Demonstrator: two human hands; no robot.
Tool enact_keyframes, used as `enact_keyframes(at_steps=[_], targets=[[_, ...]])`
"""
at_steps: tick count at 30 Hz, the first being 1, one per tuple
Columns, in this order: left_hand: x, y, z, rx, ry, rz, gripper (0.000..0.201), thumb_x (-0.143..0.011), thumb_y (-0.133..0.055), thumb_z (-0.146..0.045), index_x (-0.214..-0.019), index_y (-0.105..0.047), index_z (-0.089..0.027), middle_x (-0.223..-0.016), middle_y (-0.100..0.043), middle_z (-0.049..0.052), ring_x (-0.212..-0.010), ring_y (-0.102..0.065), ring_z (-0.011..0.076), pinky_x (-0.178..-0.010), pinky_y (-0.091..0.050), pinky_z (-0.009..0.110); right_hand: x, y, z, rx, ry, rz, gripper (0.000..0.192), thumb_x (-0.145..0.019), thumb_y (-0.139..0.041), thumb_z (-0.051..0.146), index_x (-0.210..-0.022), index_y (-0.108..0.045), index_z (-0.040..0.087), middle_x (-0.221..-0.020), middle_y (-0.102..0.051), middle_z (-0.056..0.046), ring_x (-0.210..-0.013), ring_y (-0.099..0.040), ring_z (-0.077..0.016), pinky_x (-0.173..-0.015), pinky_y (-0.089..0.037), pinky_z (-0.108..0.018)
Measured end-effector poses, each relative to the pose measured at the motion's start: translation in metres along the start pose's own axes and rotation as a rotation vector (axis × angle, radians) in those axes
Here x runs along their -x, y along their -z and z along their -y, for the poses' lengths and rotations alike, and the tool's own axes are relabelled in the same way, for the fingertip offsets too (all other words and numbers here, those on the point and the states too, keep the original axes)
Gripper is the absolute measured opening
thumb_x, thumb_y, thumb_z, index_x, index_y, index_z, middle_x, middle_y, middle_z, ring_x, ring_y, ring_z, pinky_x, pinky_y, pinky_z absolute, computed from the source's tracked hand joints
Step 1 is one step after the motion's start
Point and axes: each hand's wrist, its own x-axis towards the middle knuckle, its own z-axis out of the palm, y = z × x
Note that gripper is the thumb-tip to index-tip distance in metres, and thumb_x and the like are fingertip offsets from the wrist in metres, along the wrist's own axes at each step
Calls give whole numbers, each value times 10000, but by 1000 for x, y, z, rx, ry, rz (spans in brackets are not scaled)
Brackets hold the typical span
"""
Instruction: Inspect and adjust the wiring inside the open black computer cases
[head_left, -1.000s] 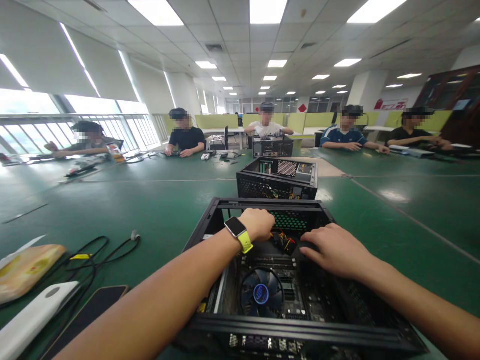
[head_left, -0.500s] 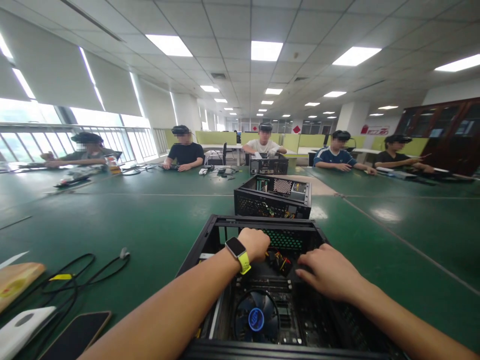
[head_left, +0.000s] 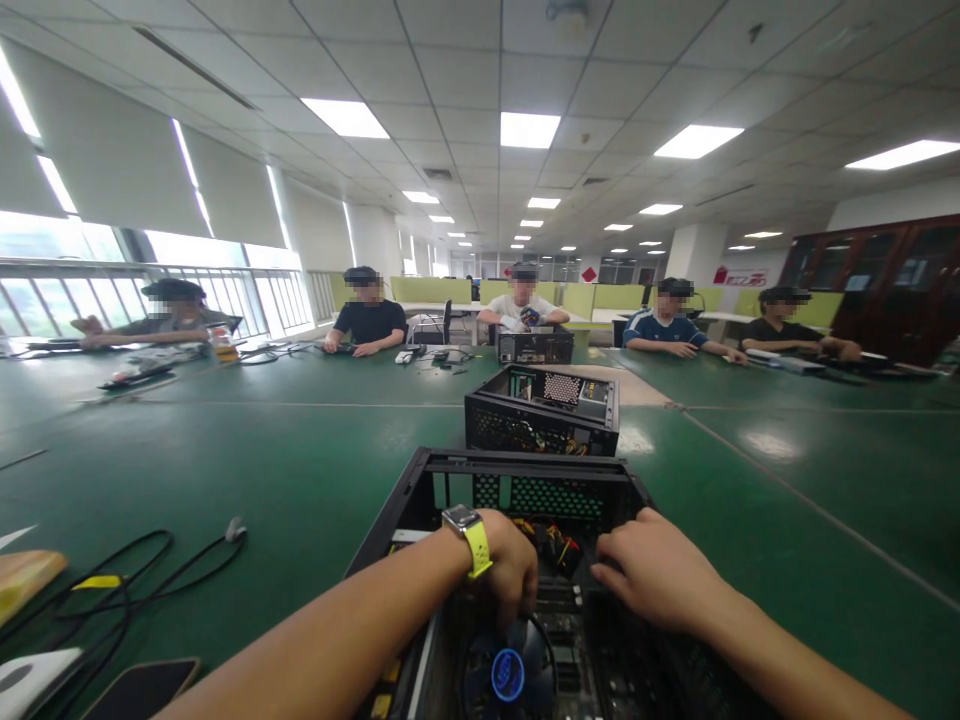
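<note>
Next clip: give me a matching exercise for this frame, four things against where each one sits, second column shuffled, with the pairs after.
Things:
1. left hand
2. right hand
3. second black case
4. black cable

Places:
A. loose on the green table, left of the near case
B. on the table beyond the open computer case
C. inside the near case, just above the blue-lit cooler fan
D. inside the near case, right of the coloured wire bundle

Pairs: 1-C, 2-D, 3-B, 4-A
</note>
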Motion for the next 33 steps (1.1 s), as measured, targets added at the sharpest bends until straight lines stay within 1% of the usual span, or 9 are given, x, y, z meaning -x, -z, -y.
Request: enact_keyframes(at_steps=[6, 9, 12, 14, 19, 24, 27, 29, 33], targets=[[14, -3, 7, 13, -69, -122, 349, -646, -633, -111, -962, -695, -245, -750, -707, -17, -670, -640, 160, -586, -486, 233, 0, 1, 0, 24, 22, 17, 326, -892, -410, 397, -792, -662, 218, -791, -709, -55, -791, -654, -262, -772, -415, -433], [37, 11, 13, -16, -48, -386, 336, -684, -585, -198, -1002, -688, -236, -873, -715, 33, -735, -628, 184, -657, -476, 285, 1, 2, 0, 14, 45, 26, 300, -886, -418, 400, -819, -654, 227, -817, -708, -49, -811, -653, -265, -769, -416, -436], [53, 23, 25, -60, 86, -716, 266, -725, -528, -316, -879, -706, -192, -796, -701, 65, -687, -610, 186, -637, -453, 286, 5, 6, 1, 9, 63, 88, 284, -840, -477, 477, -797, -658, 262, -784, -702, -31, -774, -649, -274, -683, -406, -397], [54, 24, 31, -56, 168, -808, 286, -741, -492, -353, -820, -697, -171, -754, -685, 79, -665, -602, 186, -611, -440, 281, 9, 10, 3, -3, 24, 131, 338, -819, -478, 548, -715, -653, 278, -709, -684, -23, -701, -637, -268, -583, -354, -350], [45, 5, 28, -71, 194, -802, 301, -638, -592, -333, -896, -667, -198, -851, -688, 69, -737, -615, 214, -603, -440, 285, 31, 15, 15, -134, -157, 153, 475, -839, -391, 611, -588, -603, 268, -630, -640, -17, -610, -592, -210, -521, -255, -310], [44, -11, 17, -62, 208, -690, 258, -631, -610, -348, -841, -670, -210, -819, -689, 64, -746, -631, 229, -611, -466, 297, 56, 15, 22, -263, -267, 126, 539, -854, -319, 635, -574, -583, 259, -607, -618, -28, -572, -558, -190, -513, -318, -315], [46, -15, 12, -45, 225, -690, 256, -641, -603, -352, -846, -662, -210, -827, -685, 67, -749, -634, 228, -605, -468, 292, 61, 9, 14, -259, -307, -181, 430, -858, -357, 585, -877, -640, 263, -917, -672, -57, -838, -604, -255, -674, -460, -377], [47, -17, 12, -20, 272, -718, 252, -638, -600, -357, -833, -652, -206, -822, -683, 69, -736, -634, 225, -585, -459, 284, 61, 3, 7, -145, -357, -348, 523, -848, -385, 544, -1192, -537, 181, -1220, -572, -137, -1107, -518, -346, -846, -460, -481], [55, -22, 14, 16, 374, -795, 232, -631, -579, -355, -787, -631, -192, -828, -679, 83, -716, -626, 221, -559, -435, 278, 63, -7, 3, -112, -405, -274, 565, -867, -356, 355, -1370, -340, 96, -1371, -434, -211, -1184, -492, -363, -893, -470, -492]])
